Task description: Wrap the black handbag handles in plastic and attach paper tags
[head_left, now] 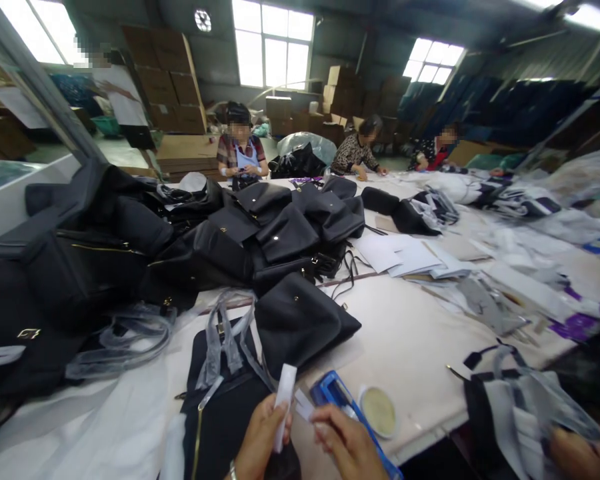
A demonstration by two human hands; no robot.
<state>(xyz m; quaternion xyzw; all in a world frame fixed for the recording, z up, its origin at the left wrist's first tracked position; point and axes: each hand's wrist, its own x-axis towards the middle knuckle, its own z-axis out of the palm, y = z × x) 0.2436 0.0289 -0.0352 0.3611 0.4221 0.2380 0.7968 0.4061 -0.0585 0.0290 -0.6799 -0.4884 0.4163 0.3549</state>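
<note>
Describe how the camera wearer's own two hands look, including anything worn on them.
The left hand is ungloved, with a narrow, pale band around its wrist; its material is too small to tell. The right hand is ungloved too. No sleeve shows on either, though the picture's lower edge cuts off the arms.

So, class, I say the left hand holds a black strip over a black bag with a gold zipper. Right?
The strip's colour is wrong: in the head view, the left hand holds a white strip, over a black bag with a gold zipper.
</note>
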